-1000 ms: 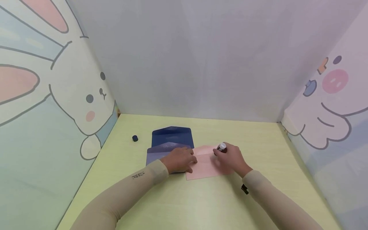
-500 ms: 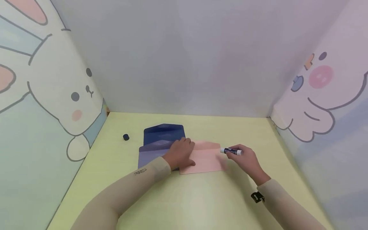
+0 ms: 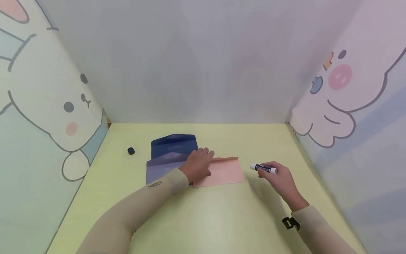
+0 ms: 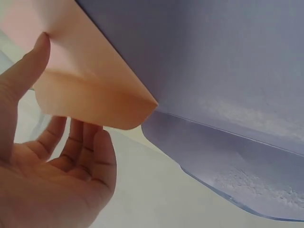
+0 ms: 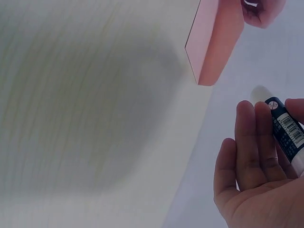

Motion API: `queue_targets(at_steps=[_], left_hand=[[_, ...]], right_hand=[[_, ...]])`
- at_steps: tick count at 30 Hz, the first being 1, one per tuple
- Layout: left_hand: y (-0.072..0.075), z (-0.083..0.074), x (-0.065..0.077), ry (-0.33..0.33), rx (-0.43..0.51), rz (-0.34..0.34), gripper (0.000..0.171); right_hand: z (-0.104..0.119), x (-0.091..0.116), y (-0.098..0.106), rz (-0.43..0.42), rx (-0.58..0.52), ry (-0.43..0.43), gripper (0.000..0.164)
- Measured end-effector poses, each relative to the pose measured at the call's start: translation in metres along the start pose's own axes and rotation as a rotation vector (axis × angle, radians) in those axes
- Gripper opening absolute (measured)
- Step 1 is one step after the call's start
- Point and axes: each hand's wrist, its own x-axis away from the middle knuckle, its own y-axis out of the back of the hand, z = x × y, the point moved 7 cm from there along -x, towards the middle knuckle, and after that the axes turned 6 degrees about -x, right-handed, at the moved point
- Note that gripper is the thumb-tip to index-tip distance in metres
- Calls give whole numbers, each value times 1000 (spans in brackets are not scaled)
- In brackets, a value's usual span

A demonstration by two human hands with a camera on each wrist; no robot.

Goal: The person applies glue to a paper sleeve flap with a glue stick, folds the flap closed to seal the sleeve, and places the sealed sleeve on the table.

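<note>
At the left end of a pink envelope (image 3: 223,173), my left hand (image 3: 198,165) holds its flap (image 4: 90,102). In the left wrist view the thumb lies on the front while the fingers curl behind the flap edge. The flap stands raised from the table. My right hand (image 3: 281,179) pinches a glue stick (image 3: 264,168) with a dark label and white ends, apart from the envelope on its right. A lavender envelope (image 3: 163,171) with whitish streaks lies left of the pink one, partly under it. Behind it lies a dark blue envelope (image 3: 176,145).
A small black cap (image 3: 131,151) rests on the yellow table (image 3: 209,218) at the back left. A grey wall (image 3: 196,70) closes the back, with cartoon-printed walls on both sides. A black buckle (image 3: 290,223) hangs at the right sleeve.
My right hand has drawn the glue stick off the pink envelope to the right. My left hand has moved to the flap, which now rises where it lay flat.
</note>
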Motion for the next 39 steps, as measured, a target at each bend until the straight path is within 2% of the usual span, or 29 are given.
queue_targets(at_steps=[5, 7, 10, 13, 17, 21, 25, 30, 39], left_hand=[[-1, -3, 1, -55, 17, 45, 34], [-4, -3, 1, -66, 62, 78, 23], [-12, -2, 1, -64, 161, 165, 13], [-16, 2, -3, -37, 284, 250, 12], [-15, 8, -15, 41, 425, 328, 14], [-16, 9, -25, 150, 469, 370, 39], [-24, 5, -35, 240, 397, 361, 54], [-34, -2, -43, 322, 301, 332, 62], [-36, -5, -35, 399, 355, 243, 64]], right_hand=[[-3, -2, 2, -3, -7, -13, 51], [-4, -3, 1, -2, -12, -13, 51], [-3, -4, 0, 0, -21, -9, 51], [-2, -6, -2, 6, -27, -3, 51], [0, -7, -4, 7, -34, 2, 51], [2, -7, -7, 7, -50, 1, 50], [5, -6, -12, 6, -65, 6, 49], [9, -9, -17, 8, -65, 27, 48], [27, -15, -32, 45, -27, 112, 40]])
